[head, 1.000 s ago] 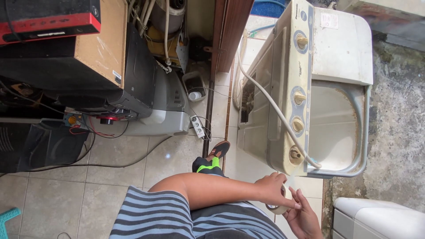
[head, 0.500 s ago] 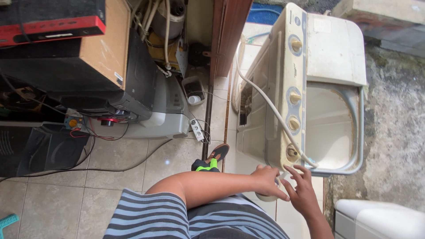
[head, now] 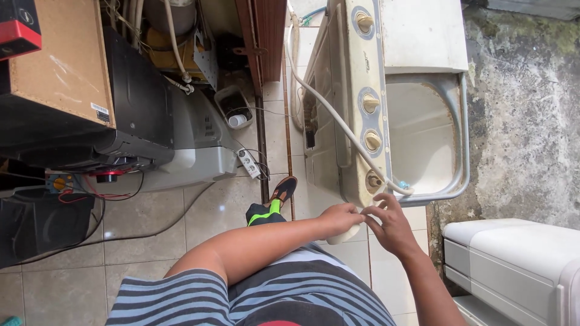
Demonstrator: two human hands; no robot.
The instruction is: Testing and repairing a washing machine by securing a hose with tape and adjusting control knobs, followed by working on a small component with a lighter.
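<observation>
Both hands (head: 365, 220) reach, fingers spread, to the washing machine's (head: 356, 84) near corner.

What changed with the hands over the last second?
Both hands rose from below the washing machine corner to it. The right hand opened, fingers spread near the lowest knob. The left hand kept gripping the white corner piece. Hose and open tub unchanged.

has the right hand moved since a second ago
Yes. The right hand has risen from low beside the left hand toward the washing machine's lowest knob, its fingertips now just below it.
</observation>
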